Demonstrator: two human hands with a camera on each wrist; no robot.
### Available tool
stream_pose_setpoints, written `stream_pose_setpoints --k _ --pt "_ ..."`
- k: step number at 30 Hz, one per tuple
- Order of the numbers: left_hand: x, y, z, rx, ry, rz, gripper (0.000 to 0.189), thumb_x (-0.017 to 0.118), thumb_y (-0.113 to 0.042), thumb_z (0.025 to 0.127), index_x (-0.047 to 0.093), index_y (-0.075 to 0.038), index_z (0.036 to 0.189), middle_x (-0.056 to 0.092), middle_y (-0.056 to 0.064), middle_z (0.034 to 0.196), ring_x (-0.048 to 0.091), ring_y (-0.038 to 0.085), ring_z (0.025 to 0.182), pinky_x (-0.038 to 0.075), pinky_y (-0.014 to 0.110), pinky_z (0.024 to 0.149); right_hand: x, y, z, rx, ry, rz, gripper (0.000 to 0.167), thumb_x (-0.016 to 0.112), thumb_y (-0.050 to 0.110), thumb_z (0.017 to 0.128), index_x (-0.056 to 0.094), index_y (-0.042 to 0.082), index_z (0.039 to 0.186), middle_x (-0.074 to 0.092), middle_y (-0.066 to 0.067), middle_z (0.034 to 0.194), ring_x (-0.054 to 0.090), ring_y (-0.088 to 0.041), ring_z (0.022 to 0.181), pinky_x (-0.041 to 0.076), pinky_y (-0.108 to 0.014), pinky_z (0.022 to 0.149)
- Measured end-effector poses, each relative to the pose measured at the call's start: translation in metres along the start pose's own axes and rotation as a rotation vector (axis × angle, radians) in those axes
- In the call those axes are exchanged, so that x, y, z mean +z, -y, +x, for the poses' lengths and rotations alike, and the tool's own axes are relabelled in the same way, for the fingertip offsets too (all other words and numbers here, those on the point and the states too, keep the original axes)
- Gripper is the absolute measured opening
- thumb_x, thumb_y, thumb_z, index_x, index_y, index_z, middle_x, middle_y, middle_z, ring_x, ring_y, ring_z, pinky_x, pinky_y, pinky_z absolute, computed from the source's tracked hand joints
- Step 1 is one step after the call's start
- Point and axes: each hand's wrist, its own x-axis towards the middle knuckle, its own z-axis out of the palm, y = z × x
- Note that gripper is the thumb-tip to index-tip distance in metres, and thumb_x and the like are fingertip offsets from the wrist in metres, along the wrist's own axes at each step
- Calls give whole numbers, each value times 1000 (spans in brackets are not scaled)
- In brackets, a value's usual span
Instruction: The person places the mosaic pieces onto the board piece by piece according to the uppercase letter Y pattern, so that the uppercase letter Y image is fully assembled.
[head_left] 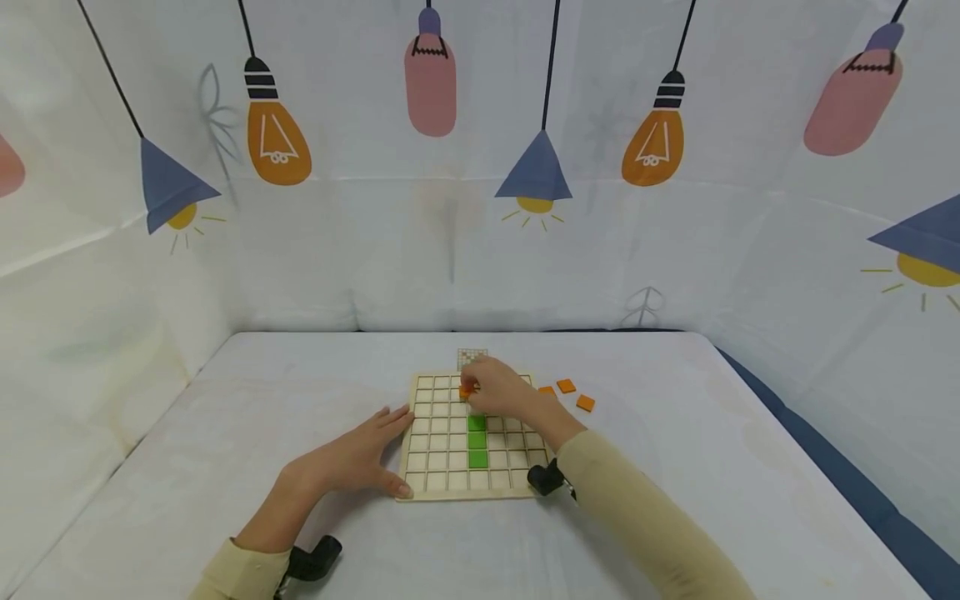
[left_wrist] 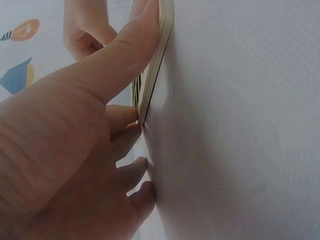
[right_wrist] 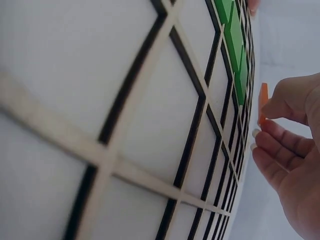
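A wooden grid board [head_left: 437,495] lies on the white table. Green square tiles [head_left: 477,458] fill a short column of its cells near the middle, and they show again as green tiles [right_wrist: 233,37] in the right wrist view. My right hand [head_left: 495,388] pinches an orange tile [right_wrist: 263,102] between thumb and fingers, over the far part of the board. My left hand [head_left: 352,454] rests against the board's left side, fingers spread and thumb at the near left corner. In the left wrist view its thumb [left_wrist: 120,60] touches the board's edge.
Loose orange tiles [head_left: 585,403] lie on the table to the right of the board. A small patterned card [head_left: 472,357] is just beyond the board's far edge. A white curtain [head_left: 480,258] printed with lamps hangs behind the table.
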Motion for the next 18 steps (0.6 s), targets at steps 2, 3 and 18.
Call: stream_pose_setpoints --k 2,3,18 --pt "0 0 0 -1 -1 4 118 85 -57 66 27 -13 158 19 3 168 8 36 156 21 59 121 0 2 2 -14 -10 -1 13 61 1 86 65 10 94 63 -3 97 49 -15 85 45 -31 74" --pt "0 0 0 -1 -1 6 118 85 -57 66 27 -13 158 19 3 168 8 36 156 21 59 121 1 2 3 -19 -14 -3 12 61 1 87 65 10 94 63 -4 97 50 -15 86 45 -31 75" --pt "1 0 1 -4 -5 7 119 85 -58 65 27 -13 158 19 3 168 8 36 156 21 59 121 6 11 13 11 13 -5 16 59 0 87 66 10 97 66 -3 100 53 -16 89 48 -30 78"
